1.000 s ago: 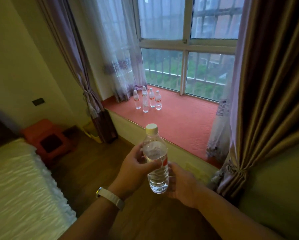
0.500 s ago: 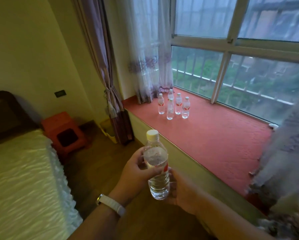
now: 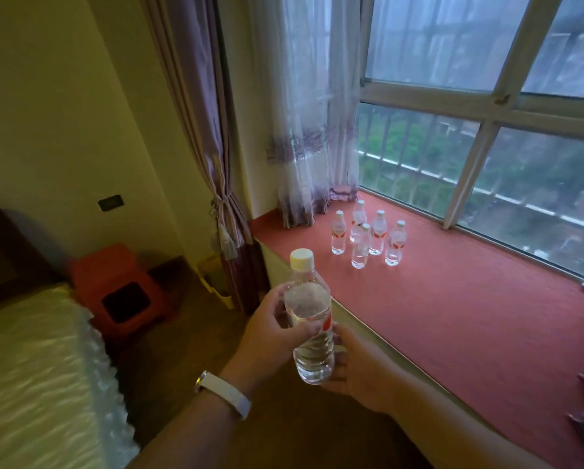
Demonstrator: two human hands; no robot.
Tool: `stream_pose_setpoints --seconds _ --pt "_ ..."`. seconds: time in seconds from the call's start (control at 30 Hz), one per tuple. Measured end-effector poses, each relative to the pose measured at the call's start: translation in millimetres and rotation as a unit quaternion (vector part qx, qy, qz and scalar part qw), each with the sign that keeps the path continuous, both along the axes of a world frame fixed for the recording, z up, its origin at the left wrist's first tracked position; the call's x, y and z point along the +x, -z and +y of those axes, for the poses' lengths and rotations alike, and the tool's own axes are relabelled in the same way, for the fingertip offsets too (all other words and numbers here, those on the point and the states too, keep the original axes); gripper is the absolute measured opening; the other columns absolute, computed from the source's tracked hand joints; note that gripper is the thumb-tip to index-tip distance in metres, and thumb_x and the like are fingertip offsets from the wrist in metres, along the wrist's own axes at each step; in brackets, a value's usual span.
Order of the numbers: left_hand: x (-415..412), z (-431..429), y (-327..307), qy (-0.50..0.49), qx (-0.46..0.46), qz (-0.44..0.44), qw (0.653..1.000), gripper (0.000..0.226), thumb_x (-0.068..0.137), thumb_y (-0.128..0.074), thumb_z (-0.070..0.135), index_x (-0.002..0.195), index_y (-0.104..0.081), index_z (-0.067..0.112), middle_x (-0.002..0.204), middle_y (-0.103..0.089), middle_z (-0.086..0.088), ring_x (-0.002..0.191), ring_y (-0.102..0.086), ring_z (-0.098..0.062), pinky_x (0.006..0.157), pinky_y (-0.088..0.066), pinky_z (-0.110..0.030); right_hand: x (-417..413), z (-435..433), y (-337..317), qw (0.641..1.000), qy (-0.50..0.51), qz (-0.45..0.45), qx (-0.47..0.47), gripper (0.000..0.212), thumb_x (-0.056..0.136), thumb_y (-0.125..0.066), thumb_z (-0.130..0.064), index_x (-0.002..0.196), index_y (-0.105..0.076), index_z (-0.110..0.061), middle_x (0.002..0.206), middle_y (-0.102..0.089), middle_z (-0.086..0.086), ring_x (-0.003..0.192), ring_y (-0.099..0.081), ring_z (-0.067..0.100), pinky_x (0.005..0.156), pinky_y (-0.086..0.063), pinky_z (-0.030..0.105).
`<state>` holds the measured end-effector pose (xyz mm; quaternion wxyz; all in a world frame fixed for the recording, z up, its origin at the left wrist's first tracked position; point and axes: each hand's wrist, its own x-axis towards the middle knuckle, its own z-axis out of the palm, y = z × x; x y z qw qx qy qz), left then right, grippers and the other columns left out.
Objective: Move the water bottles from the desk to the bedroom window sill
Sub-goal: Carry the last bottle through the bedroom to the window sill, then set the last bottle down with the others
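The left hand grips the water bottle around its middle, fingers curled on it, and holds it upright in the air just before the edge of the red window sill. The right hand lies against the bottle's lower part. Its fingers are hidden behind the bottle, so I cannot tell if it grips. Five other bottles stand together on the sill, near the sheer curtain.
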<state>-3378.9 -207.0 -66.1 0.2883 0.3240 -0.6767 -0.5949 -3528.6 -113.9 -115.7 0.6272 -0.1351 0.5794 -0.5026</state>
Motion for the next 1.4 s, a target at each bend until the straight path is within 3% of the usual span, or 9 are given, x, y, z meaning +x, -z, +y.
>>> stream_pose_setpoints --seconds 0.13,0.3,0.6,0.73,0.87,0.93,1.13,1.3,1.4 --pt "-23 -50 13 0.009 -0.006 -0.032 0.999 0.056 0.074 -0.086 0.020 0.114 -0.053 0.044 0.117 -0.067 0.011 0.102 -0.064 0.005 0.092 -0.053 -0.028 -21 -47 15 1.000 0.010 -0.006 0.012 0.055 0.089 -0.057 -0.057 0.122 -0.062 -0.013 0.117 -0.071 0.019 0.105 -0.071 0.032 0.090 -0.058 0.042" --pt "-69 -117 39 0.013 0.001 -0.061 0.998 0.069 0.064 -0.086 0.038 0.126 -0.057 0.034 0.117 -0.070 0.006 0.110 -0.066 -0.011 0.098 -0.053 -0.046 -62 -109 39 0.999 0.018 -0.016 0.028 0.055 0.090 -0.056 -0.056 0.123 -0.060 -0.012 0.119 -0.069 0.019 0.106 -0.070 0.032 0.085 -0.057 0.040" --pt "-180 -231 44 0.013 0.015 -0.087 0.996 0.056 0.069 -0.088 0.021 0.117 -0.060 0.027 0.110 -0.073 0.004 0.102 -0.069 -0.012 0.092 -0.056 -0.035 -167 -223 46 0.998 0.052 -0.027 0.020 0.044 0.089 -0.063 -0.045 0.116 -0.066 -0.011 0.111 -0.073 0.016 0.107 -0.069 0.033 0.101 -0.051 0.051" --pt "-229 -262 43 0.038 0.012 -0.080 0.996 0.054 0.072 -0.086 0.011 0.117 -0.059 0.024 0.110 -0.072 0.002 0.101 -0.069 -0.011 0.087 -0.056 -0.028 -213 -251 38 0.995 0.094 -0.029 0.020 0.033 0.092 -0.062 -0.038 0.110 -0.067 -0.010 0.102 -0.074 0.013 0.098 -0.071 0.028 0.089 -0.057 0.043" --pt "-278 -281 46 0.081 0.013 -0.075 0.994 0.054 0.072 -0.086 0.011 0.115 -0.058 0.026 0.109 -0.072 0.002 0.100 -0.069 -0.012 0.083 -0.055 -0.026 -249 -257 36 0.987 0.148 -0.056 0.007 0.036 0.092 -0.063 -0.036 0.115 -0.067 -0.008 0.111 -0.073 0.017 0.103 -0.071 0.031 0.093 -0.057 0.044" --pt "-303 -287 53 0.110 0.019 -0.080 0.990 0.054 0.071 -0.087 0.009 0.113 -0.059 0.028 0.108 -0.073 0.002 0.100 -0.070 -0.013 0.081 -0.055 -0.026 -266 -257 42 0.984 0.167 -0.057 0.010 0.037 0.093 -0.061 -0.037 0.116 -0.066 -0.008 0.107 -0.075 0.016 0.098 -0.073 0.030 0.083 -0.059 0.039" --pt "-374 -298 80 0.193 0.009 -0.106 0.975 0.057 0.064 -0.088 0.018 0.112 -0.059 0.032 0.106 -0.073 0.004 0.098 -0.071 -0.014 0.085 -0.058 -0.035 -316 -257 72 0.960 0.272 -0.047 0.048 0.025 0.093 -0.058 -0.036 0.099 -0.068 -0.014 0.074 -0.076 0.001 0.078 -0.071 0.019 0.078 -0.052 0.034" --pt "-430 -307 108 0.244 0.014 -0.106 0.964 0.056 0.062 -0.085 0.020 0.112 -0.060 0.024 0.103 -0.073 0.000 0.095 -0.071 -0.015 0.088 -0.058 -0.043 -353 -260 97 0.933 0.347 -0.057 0.078 0.021 0.091 -0.058 -0.036 0.095 -0.068 -0.017 0.077 -0.074 0.000 0.082 -0.069 0.018 0.084 -0.049 0.036" --pt "-458 -315 131 0.273 0.013 -0.112 0.956 0.055 0.066 -0.086 0.015 0.113 -0.058 0.024 0.102 -0.073 0.002 0.095 -0.071 -0.012 0.087 -0.058 -0.041 -371 -264 113 0.917 0.382 -0.056 0.096 0.020 0.092 -0.058 -0.035 0.094 -0.069 -0.018 0.075 -0.074 -0.004 0.080 -0.069 0.015 0.075 -0.050 0.031"
